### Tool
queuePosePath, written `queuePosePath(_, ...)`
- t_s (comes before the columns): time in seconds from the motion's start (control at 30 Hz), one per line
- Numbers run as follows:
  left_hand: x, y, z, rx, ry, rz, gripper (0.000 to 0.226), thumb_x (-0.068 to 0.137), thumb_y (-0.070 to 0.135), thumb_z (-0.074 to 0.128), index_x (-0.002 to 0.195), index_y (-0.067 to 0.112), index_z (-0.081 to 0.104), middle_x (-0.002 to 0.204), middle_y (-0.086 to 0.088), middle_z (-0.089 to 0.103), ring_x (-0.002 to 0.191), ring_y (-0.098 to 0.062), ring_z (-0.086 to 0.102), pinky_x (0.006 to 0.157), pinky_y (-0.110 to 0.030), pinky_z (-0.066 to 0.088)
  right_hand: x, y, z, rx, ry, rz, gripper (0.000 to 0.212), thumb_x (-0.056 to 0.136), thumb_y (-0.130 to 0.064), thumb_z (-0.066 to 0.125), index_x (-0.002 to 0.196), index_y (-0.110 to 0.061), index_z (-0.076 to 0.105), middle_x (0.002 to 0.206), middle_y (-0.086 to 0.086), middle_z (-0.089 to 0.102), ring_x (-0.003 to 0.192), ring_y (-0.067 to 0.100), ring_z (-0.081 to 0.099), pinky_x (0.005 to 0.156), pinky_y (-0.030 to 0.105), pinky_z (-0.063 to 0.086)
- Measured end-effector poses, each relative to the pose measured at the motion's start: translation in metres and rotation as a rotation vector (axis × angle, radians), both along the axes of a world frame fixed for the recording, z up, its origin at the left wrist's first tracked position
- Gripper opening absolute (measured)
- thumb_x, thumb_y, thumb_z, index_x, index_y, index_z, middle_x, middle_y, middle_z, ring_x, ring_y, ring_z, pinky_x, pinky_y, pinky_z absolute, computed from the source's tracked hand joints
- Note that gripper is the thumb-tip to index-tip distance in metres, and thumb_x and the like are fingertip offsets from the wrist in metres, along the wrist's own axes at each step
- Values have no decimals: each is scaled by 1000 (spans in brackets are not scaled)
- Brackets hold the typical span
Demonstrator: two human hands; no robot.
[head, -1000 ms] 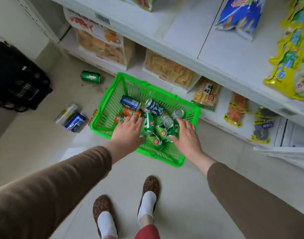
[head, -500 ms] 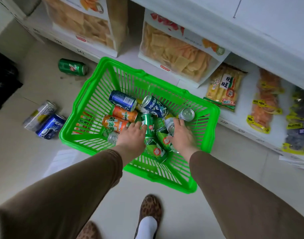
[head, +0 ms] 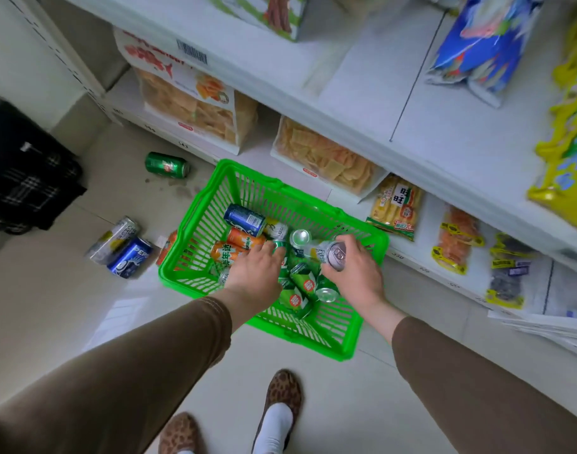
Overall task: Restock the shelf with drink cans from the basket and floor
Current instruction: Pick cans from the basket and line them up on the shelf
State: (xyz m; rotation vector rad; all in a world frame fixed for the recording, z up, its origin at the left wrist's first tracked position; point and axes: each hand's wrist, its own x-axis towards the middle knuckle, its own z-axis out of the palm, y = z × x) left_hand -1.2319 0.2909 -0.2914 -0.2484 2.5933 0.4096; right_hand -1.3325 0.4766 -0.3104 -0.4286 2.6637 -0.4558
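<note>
Down in the green basket (head: 195,224) on the floor, my left hand (head: 256,273) lies palm down on the pile, fingers curled round a green can (head: 279,249). My right hand (head: 357,268) grips a silver can (head: 329,253), lifted just above the others, its shiny top tilted toward me.

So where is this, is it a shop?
Most likely a small shop. White shelves hold packaged snack bags above numbered edge labels, and a green shopping basket of drink cans sits on the floor.
</note>
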Motion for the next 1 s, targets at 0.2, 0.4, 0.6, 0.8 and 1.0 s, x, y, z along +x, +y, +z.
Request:
queuePosePath(0.2, 8, -17, 173, -6, 185, -3, 75, 84, 42, 65, 146, 18, 30, 143, -3, 42, 131, -25, 39, 107, -39, 36, 24, -16, 191, -208, 87, -67, 59, 72, -41, 80, 117, -31, 44, 110, -4, 64, 101, 24, 61, 76, 36, 48)
queuePosePath(0.4, 16, -46, 359, -56, 377, -51, 78, 81, 47, 65, 146, 22, 31, 141, 0, 44, 130, -23, 41, 106, -37, 34, 45, -40, 391, -348, 226, -11, 58, 72, -43, 79, 117, -40, 43, 109, -13, 58, 105, 15, 58, 85, 35, 47)
queuePosePath(0.6, 5, -68, 499, -82, 595, -71, 79, 82, 50, 66, 146, 22, 29, 139, 1, 44, 129, -23, 43, 100, -36, 38, 31, -63, 547, -492, 323, 36, 62, 77, -49, 77, 130, -43, 47, 126, -18, 60, 115, 10, 57, 97, 37, 48)
queuePosePath(0.8, -37, -82, 574, -78, 709, -26, 85, 77, 52, 71, 146, 23, 30, 137, 1, 46, 127, -23, 44, 97, -37, 41, -18, -85, 642, -635, 423, -20, 57, 75, -48, 81, 120, -33, 50, 108, -14, 65, 101, 7, 60, 87, 37, 52)
queuePosePath(1.0, -105, -97, 599, -83, 692, 35, 85, 78, 52, 71, 146, 22, 30, 137, -1, 46, 126, -23, 45, 97, -39, 43, -109, -112, 668, -651, 304, -101, 51, 67, -56, 80, 104, -37, 51, 100, -14, 68, 95, 12, 65, 85, 47, 56)
